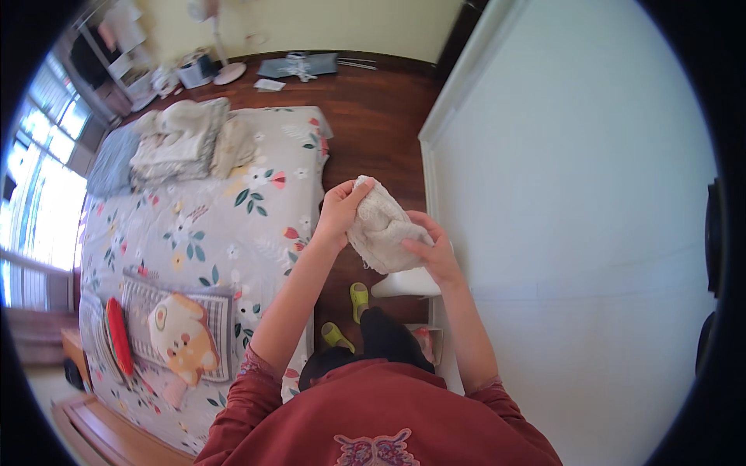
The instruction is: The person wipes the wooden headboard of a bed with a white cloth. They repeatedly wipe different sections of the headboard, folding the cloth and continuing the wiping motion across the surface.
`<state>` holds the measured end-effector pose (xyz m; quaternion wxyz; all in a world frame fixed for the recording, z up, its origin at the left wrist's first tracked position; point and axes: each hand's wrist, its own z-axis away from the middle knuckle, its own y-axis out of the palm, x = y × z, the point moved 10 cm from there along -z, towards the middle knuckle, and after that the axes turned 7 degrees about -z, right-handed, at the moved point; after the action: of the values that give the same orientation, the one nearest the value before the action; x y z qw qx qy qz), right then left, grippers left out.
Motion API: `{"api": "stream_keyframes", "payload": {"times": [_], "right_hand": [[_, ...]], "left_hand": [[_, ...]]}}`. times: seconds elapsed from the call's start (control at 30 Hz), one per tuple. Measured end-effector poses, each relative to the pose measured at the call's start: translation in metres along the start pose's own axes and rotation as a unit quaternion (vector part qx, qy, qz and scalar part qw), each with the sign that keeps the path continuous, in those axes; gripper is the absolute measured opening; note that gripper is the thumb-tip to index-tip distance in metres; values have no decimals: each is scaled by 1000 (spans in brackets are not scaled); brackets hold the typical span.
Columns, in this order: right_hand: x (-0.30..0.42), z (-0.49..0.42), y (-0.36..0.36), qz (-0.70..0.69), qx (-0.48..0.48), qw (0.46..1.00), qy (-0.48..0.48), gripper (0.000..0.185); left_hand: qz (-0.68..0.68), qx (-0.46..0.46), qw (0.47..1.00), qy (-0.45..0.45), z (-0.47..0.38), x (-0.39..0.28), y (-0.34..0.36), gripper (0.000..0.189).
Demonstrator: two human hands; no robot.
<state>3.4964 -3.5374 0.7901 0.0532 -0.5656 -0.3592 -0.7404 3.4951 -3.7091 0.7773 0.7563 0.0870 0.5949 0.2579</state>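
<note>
A cream-white cloth (382, 233) with a rough, fraying edge hangs between my two hands, above the floor beside the bed. My left hand (340, 212) pinches its upper left corner, with the thumb lying on top. On the other side, my right hand (434, 249) grips the right edge, with the thumb in front and fingers partly hidden behind the fabric. The cloth looks creased and folded on itself. Below it, a white rounded object (408, 283) is partly covered by the cloth and my right hand; I cannot tell what it is.
The bed (215, 233) with a floral sheet spans the left, bearing folded bedding (175, 140), a pillow (221, 326) and a plush cushion (183, 335). A pale wall-like surface (571, 175) rises at the right. A pedestal fan (229, 73) stands at the back on the wood floor (379, 116).
</note>
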Motion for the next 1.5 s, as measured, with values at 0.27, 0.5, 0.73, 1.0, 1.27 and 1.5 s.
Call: {"api": "stream_keyframes", "payload": {"times": [0.27,0.5,0.73,1.0,1.27,1.5], "right_hand": [[29,-48,-89,-214,-76,974,-17,48],[61,-178,-142,-149,-159,975,-39,36],[77,-356,-171,7,-225,974,-10,22],[51,-633,-215,-25,-200,978,56,38],[45,-856,-195,-177,-48,960,212,45],[5,-1150,-258,34,-30,979,199,37]], "left_hand": [[-182,69,979,52,-123,14,78,17],[-172,136,965,146,-215,-24,100,29],[-137,108,985,17,-345,-34,67,39],[-1,109,993,-44,-589,-77,-8,31],[-252,-15,967,-16,-806,-158,-94,37],[-50,-263,963,-12,-941,-191,-283,35]]}}
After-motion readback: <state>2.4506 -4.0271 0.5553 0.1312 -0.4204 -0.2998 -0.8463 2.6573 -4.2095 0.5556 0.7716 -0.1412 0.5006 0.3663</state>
